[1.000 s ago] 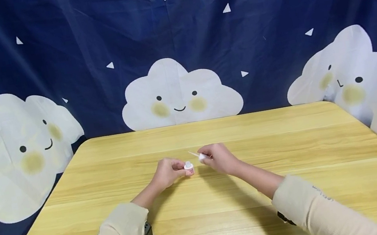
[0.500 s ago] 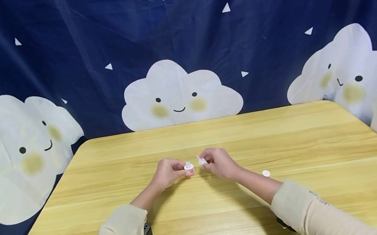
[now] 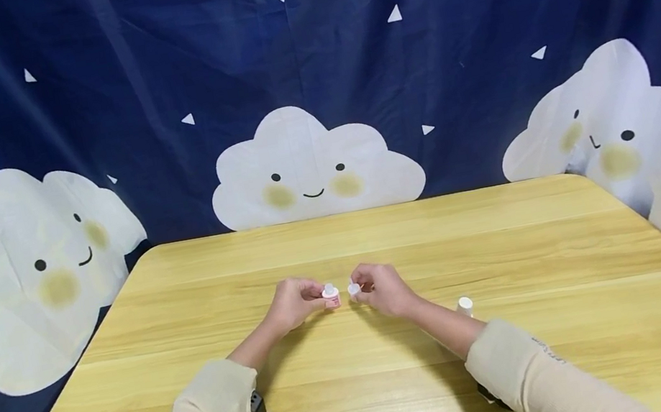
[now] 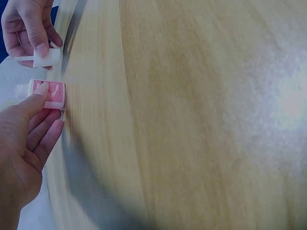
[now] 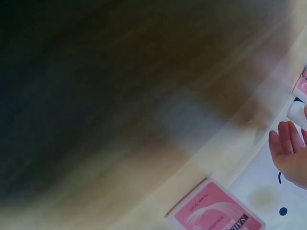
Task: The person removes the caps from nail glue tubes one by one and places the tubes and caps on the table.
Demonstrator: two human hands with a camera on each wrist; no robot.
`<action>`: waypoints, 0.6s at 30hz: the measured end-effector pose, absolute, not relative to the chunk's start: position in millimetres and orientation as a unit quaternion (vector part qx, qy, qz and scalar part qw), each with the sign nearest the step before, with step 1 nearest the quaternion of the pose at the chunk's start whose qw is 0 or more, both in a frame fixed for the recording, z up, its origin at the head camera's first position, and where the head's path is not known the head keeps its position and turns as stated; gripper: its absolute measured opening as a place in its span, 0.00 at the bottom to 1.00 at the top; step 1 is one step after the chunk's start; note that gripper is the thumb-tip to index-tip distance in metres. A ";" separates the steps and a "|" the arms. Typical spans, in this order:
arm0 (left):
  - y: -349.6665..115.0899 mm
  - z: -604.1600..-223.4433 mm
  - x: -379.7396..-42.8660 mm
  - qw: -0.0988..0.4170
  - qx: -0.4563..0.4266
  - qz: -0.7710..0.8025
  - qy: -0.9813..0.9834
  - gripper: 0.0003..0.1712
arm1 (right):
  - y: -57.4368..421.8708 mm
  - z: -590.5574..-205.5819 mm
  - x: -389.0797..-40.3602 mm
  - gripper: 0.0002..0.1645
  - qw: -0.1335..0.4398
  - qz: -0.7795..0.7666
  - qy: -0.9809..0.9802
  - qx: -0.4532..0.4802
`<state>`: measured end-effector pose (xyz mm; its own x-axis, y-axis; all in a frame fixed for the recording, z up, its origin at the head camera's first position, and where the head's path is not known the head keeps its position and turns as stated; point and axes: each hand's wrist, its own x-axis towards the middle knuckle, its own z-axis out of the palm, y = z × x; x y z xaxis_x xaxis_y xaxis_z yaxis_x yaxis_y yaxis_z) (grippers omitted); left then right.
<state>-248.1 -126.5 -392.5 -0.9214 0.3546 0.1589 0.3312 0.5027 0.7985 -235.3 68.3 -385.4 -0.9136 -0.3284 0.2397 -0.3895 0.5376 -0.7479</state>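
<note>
My left hand (image 3: 292, 305) grips a small nail glue bottle (image 3: 331, 299) with a pink label, thumb across the label in the left wrist view. The bottle is upright and uncapped, its clear neck pointing up. Just right of it, my right hand (image 3: 384, 289) pinches a white brush cap (image 4: 46, 57) between thumb and fingers. A thin pale stem (image 4: 24, 58) sticks out of the cap, pointing the same way as the bottle's neck. Cap and bottle are apart. The brush tip is hard to make out.
A second nail glue bottle, its white cap (image 3: 465, 304) on, stands beside my right forearm; its pink label (image 5: 211, 211) shows large in the right wrist view. The wooden table (image 3: 361, 390) ends at a dark blue curtain (image 3: 344, 50) printed with clouds.
My right hand has turned and lowered the brush cap, so the stem no longer points up-left. As the forearm shifted left, the second bottle came into view. The left hand stays put.
</note>
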 end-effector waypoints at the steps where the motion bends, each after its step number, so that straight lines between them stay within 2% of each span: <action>1: -126.8 -393.0 -248.3 0.013 0.198 0.460 0.866 0.11 | 68.5 -385.7 -235.6 0.08 0.038 0.434 -0.876 0.208; 18: -126.7 -393.6 -247.5 0.008 0.198 0.462 0.865 0.12 | 69.6 -386.6 -238.9 0.07 0.019 0.410 -0.889 0.203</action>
